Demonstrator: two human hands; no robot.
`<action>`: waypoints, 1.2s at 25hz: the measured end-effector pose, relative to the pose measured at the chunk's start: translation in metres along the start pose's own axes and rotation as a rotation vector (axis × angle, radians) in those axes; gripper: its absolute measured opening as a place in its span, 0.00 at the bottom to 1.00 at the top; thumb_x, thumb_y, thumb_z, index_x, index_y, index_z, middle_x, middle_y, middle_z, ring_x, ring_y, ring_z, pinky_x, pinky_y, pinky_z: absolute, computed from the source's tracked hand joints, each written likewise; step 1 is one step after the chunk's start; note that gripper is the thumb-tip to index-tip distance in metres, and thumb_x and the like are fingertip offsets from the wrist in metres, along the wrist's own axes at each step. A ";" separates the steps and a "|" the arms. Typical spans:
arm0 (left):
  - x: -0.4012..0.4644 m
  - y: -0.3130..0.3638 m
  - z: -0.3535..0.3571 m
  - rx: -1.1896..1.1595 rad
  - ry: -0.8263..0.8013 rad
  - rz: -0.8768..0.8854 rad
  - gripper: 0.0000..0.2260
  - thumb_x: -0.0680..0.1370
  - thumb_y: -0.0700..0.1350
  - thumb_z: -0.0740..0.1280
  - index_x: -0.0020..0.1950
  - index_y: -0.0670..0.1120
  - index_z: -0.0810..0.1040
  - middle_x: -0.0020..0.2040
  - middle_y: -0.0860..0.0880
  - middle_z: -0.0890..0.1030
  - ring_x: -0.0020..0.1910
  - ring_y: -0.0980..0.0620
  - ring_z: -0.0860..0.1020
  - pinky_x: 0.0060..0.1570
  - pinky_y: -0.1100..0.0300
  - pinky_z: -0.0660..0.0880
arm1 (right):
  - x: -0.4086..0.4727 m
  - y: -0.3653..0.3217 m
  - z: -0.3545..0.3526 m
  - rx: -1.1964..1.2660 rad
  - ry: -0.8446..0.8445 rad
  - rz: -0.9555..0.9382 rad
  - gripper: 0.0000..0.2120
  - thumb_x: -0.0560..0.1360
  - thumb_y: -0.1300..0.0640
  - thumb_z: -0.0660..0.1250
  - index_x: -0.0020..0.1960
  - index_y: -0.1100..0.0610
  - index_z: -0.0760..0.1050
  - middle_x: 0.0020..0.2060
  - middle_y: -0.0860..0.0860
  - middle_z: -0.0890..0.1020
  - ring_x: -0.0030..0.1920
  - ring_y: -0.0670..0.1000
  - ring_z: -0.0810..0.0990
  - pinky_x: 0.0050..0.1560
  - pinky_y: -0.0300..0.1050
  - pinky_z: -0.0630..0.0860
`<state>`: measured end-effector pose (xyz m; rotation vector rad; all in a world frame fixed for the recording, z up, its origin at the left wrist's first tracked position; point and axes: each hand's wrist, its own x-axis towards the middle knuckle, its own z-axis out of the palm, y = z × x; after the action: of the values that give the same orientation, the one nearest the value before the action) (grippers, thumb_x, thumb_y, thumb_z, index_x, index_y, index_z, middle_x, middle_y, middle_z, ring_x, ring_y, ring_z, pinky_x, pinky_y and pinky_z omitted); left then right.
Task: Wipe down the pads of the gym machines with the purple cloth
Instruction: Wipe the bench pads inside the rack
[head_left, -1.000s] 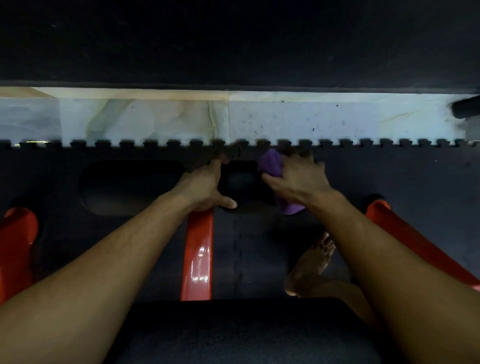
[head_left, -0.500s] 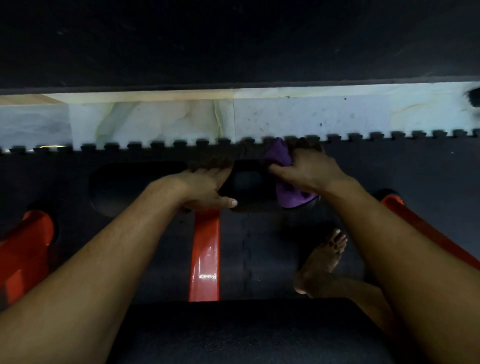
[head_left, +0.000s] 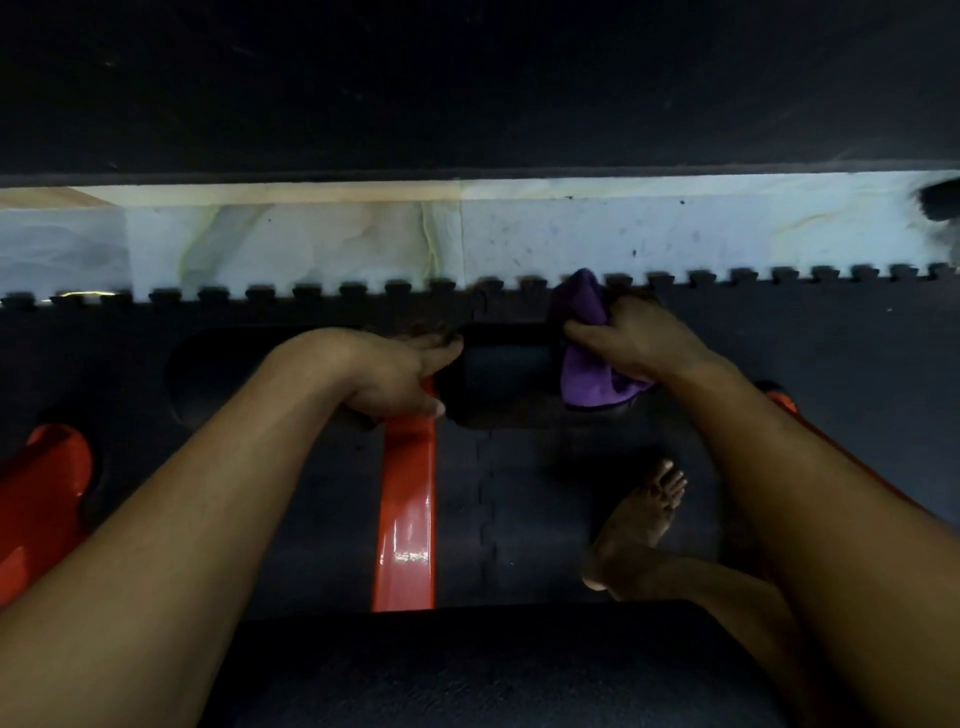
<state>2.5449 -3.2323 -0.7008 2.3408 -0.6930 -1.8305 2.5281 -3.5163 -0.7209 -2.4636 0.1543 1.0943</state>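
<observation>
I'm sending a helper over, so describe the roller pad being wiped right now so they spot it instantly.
Follow the central red bar forward to its far end. The short black roller pad sticks out to its right, between the left hand and right hand. Only it has the purple cloth draped over its end.

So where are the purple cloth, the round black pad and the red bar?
purple cloth (head_left: 587, 376): head view, lower hanging fold.
round black pad (head_left: 501, 374): head view, bare middle.
red bar (head_left: 405, 519): head view, glossy mid-length.
</observation>
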 end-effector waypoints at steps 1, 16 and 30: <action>0.000 -0.001 -0.002 -0.064 0.079 0.007 0.36 0.85 0.56 0.62 0.85 0.53 0.44 0.85 0.50 0.42 0.84 0.50 0.45 0.80 0.54 0.46 | 0.002 0.000 0.003 -0.008 0.002 -0.030 0.14 0.77 0.40 0.66 0.47 0.52 0.73 0.43 0.54 0.78 0.46 0.57 0.78 0.45 0.45 0.67; -0.011 0.033 -0.005 0.216 -0.113 -0.008 0.35 0.87 0.53 0.57 0.84 0.50 0.35 0.83 0.51 0.34 0.83 0.51 0.40 0.81 0.43 0.39 | -0.001 -0.002 -0.007 -0.020 -0.011 0.091 0.19 0.77 0.37 0.65 0.54 0.52 0.76 0.49 0.57 0.82 0.47 0.56 0.79 0.45 0.45 0.68; 0.002 0.037 0.005 0.123 -0.123 0.044 0.33 0.88 0.52 0.56 0.84 0.47 0.37 0.83 0.46 0.34 0.84 0.47 0.41 0.81 0.50 0.41 | 0.003 -0.046 0.027 -0.206 0.120 -0.181 0.22 0.74 0.33 0.61 0.54 0.50 0.74 0.53 0.55 0.82 0.52 0.59 0.80 0.46 0.48 0.69</action>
<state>2.5299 -3.2654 -0.6917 2.2789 -0.8882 -1.9804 2.5241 -3.4631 -0.7233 -2.6653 -0.1502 0.9262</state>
